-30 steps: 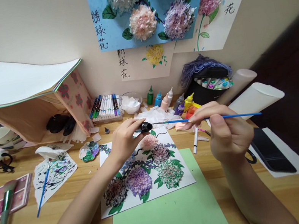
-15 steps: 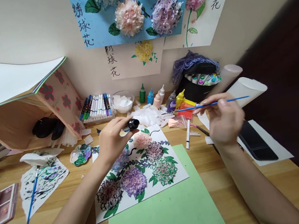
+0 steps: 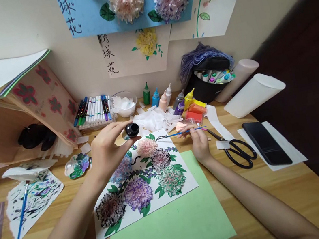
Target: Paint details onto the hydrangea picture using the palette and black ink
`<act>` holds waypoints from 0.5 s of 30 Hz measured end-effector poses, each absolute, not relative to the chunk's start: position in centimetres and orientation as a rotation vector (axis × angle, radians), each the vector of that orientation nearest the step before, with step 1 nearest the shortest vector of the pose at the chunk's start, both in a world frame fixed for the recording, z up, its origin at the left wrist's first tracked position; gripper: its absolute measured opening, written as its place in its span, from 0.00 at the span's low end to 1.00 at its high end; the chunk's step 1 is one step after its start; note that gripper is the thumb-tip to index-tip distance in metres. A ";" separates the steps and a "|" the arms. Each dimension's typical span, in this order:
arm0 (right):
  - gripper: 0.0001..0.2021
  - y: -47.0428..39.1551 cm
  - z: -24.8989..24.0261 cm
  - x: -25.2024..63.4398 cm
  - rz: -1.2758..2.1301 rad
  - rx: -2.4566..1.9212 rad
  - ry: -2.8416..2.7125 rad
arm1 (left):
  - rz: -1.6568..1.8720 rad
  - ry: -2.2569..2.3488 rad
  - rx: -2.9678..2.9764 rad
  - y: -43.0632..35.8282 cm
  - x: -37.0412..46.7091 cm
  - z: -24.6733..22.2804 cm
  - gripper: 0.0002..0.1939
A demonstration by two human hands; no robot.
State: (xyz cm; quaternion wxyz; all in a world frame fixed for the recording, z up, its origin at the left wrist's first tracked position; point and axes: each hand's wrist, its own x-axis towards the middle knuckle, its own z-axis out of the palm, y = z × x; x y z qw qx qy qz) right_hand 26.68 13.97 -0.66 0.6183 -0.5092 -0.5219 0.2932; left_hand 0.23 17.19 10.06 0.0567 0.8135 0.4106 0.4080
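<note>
My left hand (image 3: 106, 149) is closed round a small open black bottle (image 3: 132, 130), raised over the upper left part of the flower picture. With my right hand (image 3: 200, 145) I grip a thin blue paintbrush (image 3: 185, 132), its tip pointing left at the picture's upper edge, close to a thin dark line. Whether the tip touches the paper I cannot tell. The white picture sheet (image 3: 191, 184) bears several fluffy raised flowers, such as a purple one (image 3: 138, 193), among painted green leaves. Beneath it lies a light green sheet (image 3: 173, 230).
Black scissors (image 3: 239, 154) and a phone (image 3: 267, 143) lie to the right. White paper strips (image 3: 155, 119), paint bottles (image 3: 155, 97) and markers (image 3: 96, 109) line the back. At left are a paint palette (image 3: 76, 166), a stained tissue (image 3: 42, 198) and another blue brush (image 3: 21, 222).
My right hand has come down and left with the paintbrush, from above the table to the picture's upper right edge. The scissors now show fully. The view has shifted slightly.
</note>
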 end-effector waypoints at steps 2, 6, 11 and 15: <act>0.12 14.0 -0.7 26.7 0.675 -1.185 -1.235 | 1.236 1.252 2.466 17.2 0.3 10.0 0.18; 0.12 13.9 -0.9 26.7 0.698 -1.179 -1.267 | 1.230 1.254 2.459 17.2 0.4 9.9 0.19; 0.12 13.9 -1.1 26.7 0.691 -1.180 -1.309 | 1.261 1.232 2.467 17.2 0.4 10.0 0.19; 0.12 13.9 -1.2 26.7 0.671 -1.198 -1.319 | 1.291 1.210 2.466 17.1 0.4 10.1 0.18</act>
